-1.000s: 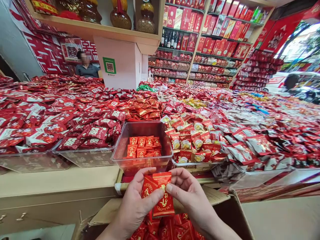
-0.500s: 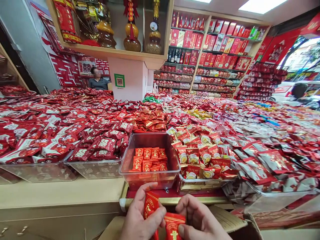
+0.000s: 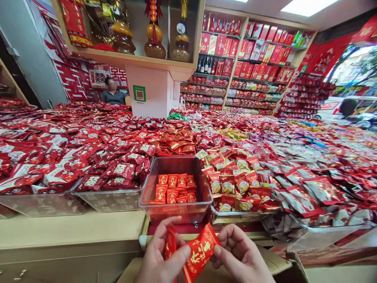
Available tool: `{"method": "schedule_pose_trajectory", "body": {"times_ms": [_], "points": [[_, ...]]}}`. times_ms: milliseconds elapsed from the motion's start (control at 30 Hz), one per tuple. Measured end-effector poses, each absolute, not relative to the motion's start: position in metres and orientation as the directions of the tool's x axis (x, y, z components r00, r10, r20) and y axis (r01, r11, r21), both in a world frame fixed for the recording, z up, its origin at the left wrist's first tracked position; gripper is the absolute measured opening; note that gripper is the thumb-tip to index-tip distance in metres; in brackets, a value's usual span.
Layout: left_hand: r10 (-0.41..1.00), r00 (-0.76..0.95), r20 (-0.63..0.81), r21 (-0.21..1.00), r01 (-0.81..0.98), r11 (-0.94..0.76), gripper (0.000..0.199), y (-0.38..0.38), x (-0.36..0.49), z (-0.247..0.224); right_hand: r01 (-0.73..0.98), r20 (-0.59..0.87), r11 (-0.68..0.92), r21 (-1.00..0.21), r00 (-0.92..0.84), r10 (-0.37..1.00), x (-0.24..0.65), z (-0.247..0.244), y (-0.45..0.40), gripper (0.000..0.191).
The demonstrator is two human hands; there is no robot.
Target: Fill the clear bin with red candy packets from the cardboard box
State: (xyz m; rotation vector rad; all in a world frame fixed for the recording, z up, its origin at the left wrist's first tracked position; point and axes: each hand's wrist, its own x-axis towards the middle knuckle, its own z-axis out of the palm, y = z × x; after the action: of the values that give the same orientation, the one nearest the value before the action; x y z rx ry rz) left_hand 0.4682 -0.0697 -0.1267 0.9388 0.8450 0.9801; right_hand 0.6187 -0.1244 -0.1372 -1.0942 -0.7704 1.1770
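Note:
Low in the head view, my left hand (image 3: 165,255) is closed round a red candy packet that stands upright against its fingers. Its thumb also presses on a second red candy packet (image 3: 202,251) with gold lettering, tilted up to the right. My right hand (image 3: 240,253) pinches the right side of that second packet between thumb and fingers. Just beyond the hands stands a clear plastic bin (image 3: 176,212), with several matching red packets (image 3: 176,188) laid in rows inside.
Bins heaped with dark red packets (image 3: 120,171) stand left of the clear bin, and durian packets (image 3: 228,182) to its right. An open cardboard box (image 3: 273,261) lies below my hands. A person (image 3: 113,94) sits at the far left behind the counter.
The second packet has turned from hanging upright to a slant, its lettered face now in full view between both hands. The left-hand packet has tipped closer to the palm.

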Motion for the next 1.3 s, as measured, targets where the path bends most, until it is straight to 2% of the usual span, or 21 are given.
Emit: {"method": "schedule_pose_trajectory", "body": {"times_ms": [100,133,167,233,267,333,433,567,667,733,833,900,967,1033,1100,1300], "points": [[0.933,0.282,-0.222,0.879,-0.356,0.317,0.053,-0.07,0.469,-0.123,-0.206,0.013,0.048,-0.977,0.17,0.985,0.622,-0.139,-0.129,0.016],[0.929,0.282,-0.238,0.868,-0.367,0.334,0.052,-0.07,0.469,-0.121,-0.109,0.082,0.098,-0.989,0.138,0.987,0.625,-0.138,-0.13,0.021],[0.925,0.288,-0.249,0.861,-0.371,0.347,0.052,-0.07,0.468,-0.12,0.02,0.169,0.168,-0.986,0.099,0.981,0.628,-0.137,-0.131,0.035],[0.914,0.31,-0.262,0.854,-0.367,0.369,0.052,-0.07,0.467,-0.119,0.305,0.346,0.341,-0.889,-0.037,0.937,0.633,-0.133,-0.132,0.057],[0.907,0.323,-0.271,0.849,-0.365,0.383,0.052,-0.07,0.467,-0.118,0.418,0.408,0.42,-0.805,-0.122,0.905,0.634,-0.131,-0.131,0.059],[0.895,0.339,-0.291,0.836,-0.365,0.41,0.051,-0.071,0.466,-0.118,0.541,0.473,0.528,-0.654,-0.252,0.844,0.636,-0.13,-0.13,0.053],[0.882,0.359,-0.305,0.822,-0.369,0.434,0.05,-0.071,0.465,-0.118,0.584,0.514,0.578,-0.57,-0.295,0.805,0.633,-0.133,-0.13,0.039],[0.874,0.392,-0.286,0.802,-0.401,0.442,0.049,-0.073,0.467,-0.117,0.605,0.466,0.516,-0.606,-0.256,0.847,0.632,-0.127,-0.134,0.015],[0.908,0.269,-0.32,0.786,-0.46,0.414,0.048,-0.072,0.468,-0.116,0.662,0.427,0.507,-0.553,-0.297,0.854,0.637,-0.101,-0.133,0.017],[0.922,0.199,-0.333,0.799,-0.46,0.388,0.044,-0.071,0.467,-0.117,0.713,0.448,0.482,-0.509,-0.259,0.856,0.638,-0.077,-0.123,0.015],[0.92,0.226,-0.32,0.808,-0.442,0.39,0.04,-0.071,0.466,-0.118,0.768,0.496,0.405,-0.496,-0.133,0.858,0.626,-0.046,-0.085,0.006],[0.923,0.256,-0.286,0.818,-0.436,0.374,0.039,-0.072,0.467,-0.121,0.828,0.463,0.298,-0.476,-0.052,0.885,0.611,-0.038,-0.043,0.013],[0.928,0.286,-0.237,0.846,-0.409,0.342,0.037,-0.073,0.467,-0.125,0.874,0.393,0.198,-0.443,-0.009,0.919,0.594,-0.041,0.003,0.015],[0.927,0.322,-0.19,0.872,-0.379,0.31,0.034,-0.074,0.466,-0.13,0.903,0.245,0.029,-0.43,0.086,0.966,0.58,-0.054,0.046,0.02],[0.923,0.354,-0.149,0.886,-0.367,0.284,0.033,-0.074,0.465,-0.135,0.904,0.164,-0.054,-0.424,0.135,0.977,0.57,-0.071,0.08,0.023],[0.908,0.404,-0.107,0.91,-0.328,0.253,0.031,-0.072,0.462,-0.141,0.907,0.044,-0.141,-0.396,0.172,0.984,0.559,-0.11,0.117,0.037]]}}
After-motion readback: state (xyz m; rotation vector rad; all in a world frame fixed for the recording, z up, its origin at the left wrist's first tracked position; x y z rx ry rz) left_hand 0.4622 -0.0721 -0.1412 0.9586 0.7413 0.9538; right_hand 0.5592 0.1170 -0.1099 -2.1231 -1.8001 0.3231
